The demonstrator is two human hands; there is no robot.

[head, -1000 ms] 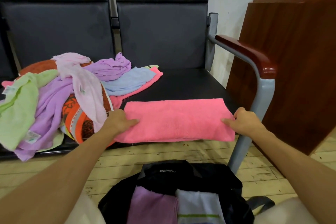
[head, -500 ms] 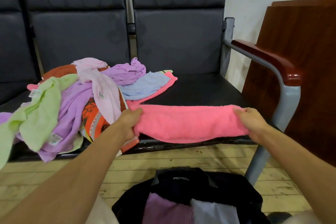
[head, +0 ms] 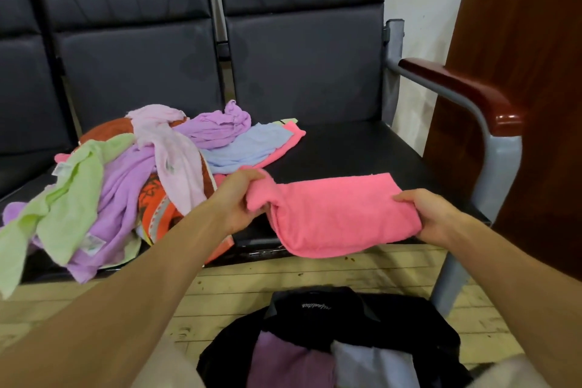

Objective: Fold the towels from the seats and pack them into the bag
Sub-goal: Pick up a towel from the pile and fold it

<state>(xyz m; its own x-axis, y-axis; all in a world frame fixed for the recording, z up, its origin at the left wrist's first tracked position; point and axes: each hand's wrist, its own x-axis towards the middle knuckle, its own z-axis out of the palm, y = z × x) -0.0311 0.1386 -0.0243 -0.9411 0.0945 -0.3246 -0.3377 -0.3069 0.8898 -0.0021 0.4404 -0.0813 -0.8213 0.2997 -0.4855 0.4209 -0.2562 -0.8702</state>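
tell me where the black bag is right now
In the head view the black bag sits open on the wooden floor at bottom centre, in front of the seats and below the pink towel, with folded towels already inside.

Both forearms extend forward, bare, converging slightly. Left hand (head: 240, 197) is curled, fingers and thumb bunching the left end of the towel (head: 340, 214), knuckles uppermost. Right hand (head: 433, 217) grips the towel's right end, thumb on top, fingers tucked beneath (fingertips hidden). Left hand sits slightly higher than the right. Wrists are straight; both hands are level with the towel's ends.
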